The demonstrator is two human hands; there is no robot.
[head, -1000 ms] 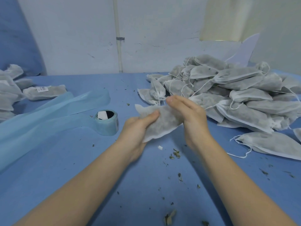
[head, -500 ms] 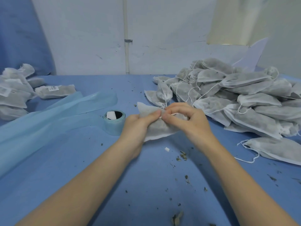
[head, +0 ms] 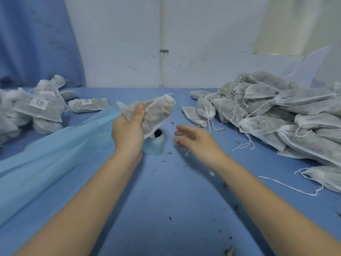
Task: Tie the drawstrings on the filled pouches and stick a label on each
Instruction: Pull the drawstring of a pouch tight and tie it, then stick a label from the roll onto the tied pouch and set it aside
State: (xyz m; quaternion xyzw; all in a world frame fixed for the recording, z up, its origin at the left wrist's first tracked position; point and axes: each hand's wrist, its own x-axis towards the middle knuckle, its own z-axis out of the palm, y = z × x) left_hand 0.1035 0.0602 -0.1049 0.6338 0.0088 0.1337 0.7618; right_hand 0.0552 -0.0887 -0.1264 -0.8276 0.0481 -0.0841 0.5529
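Pouch [head: 156, 112]: grey-white mesh bag with dark filling, lifted off the surface [head: 166, 209], tilted with its far end highest; a white string runs along its top. It sits directly above the roll.
Left hand [head: 128, 130]: grips the pouch by its lower left end, thumb pressed on the front, fingers wrapped behind.
Right hand [head: 195, 138]: empty, fingers spread and relaxed, palm down, hovering just right of the roll and apart from the pouch. Blurred, so finer detail cannot be told.
Roll [head: 154, 144]: pale blue roll standing on the surface, partly hidden behind the left hand and pouch; something white and black shows in its core.
Blue strip [head: 55, 154]: wide pale blue band stretching from the roll out to the left.
Right pile [head: 276, 115]: many filled pouches with loose white strings, heaped well to the right of the roll; no labels visible on them.
Left pile [head: 36, 108]: pouches well to the left of the roll, several bearing white labels [head: 39, 103].
Surface: blue cloth, sprinkled with small dark crumbs around the roll and nearer the camera.
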